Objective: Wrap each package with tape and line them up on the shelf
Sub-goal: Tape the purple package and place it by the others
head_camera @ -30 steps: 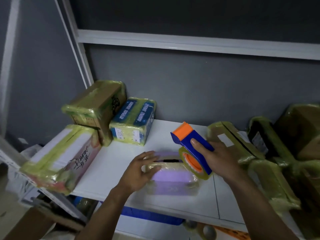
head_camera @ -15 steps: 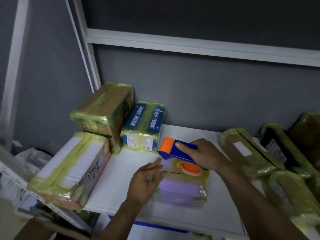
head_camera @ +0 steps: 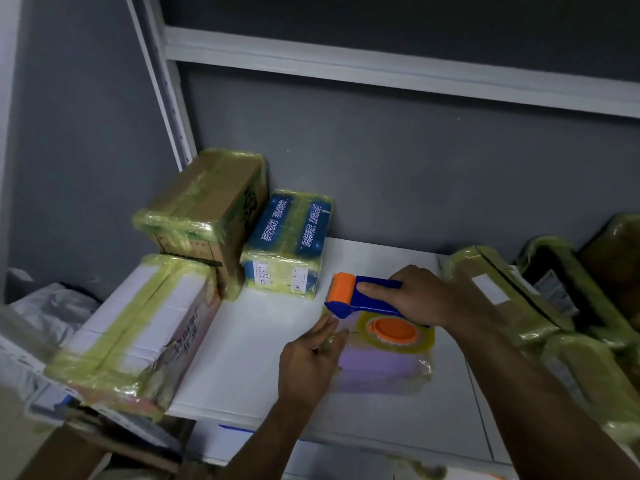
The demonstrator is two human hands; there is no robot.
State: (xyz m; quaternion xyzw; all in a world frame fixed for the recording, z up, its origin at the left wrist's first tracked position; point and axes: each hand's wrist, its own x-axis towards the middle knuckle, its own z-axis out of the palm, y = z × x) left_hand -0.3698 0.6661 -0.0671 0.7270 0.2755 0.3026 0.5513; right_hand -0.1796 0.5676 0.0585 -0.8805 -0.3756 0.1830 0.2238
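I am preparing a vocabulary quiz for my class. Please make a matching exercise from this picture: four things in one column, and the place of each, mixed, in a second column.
1 tape dispenser
2 purple package
3 blue package
4 white box

A at the left front edge of the shelf
B gripped by the right hand
C lying flat beneath the dispenser
D at the back, beside the brown box

Pairs: 1-B, 2-C, 3-D, 4-A
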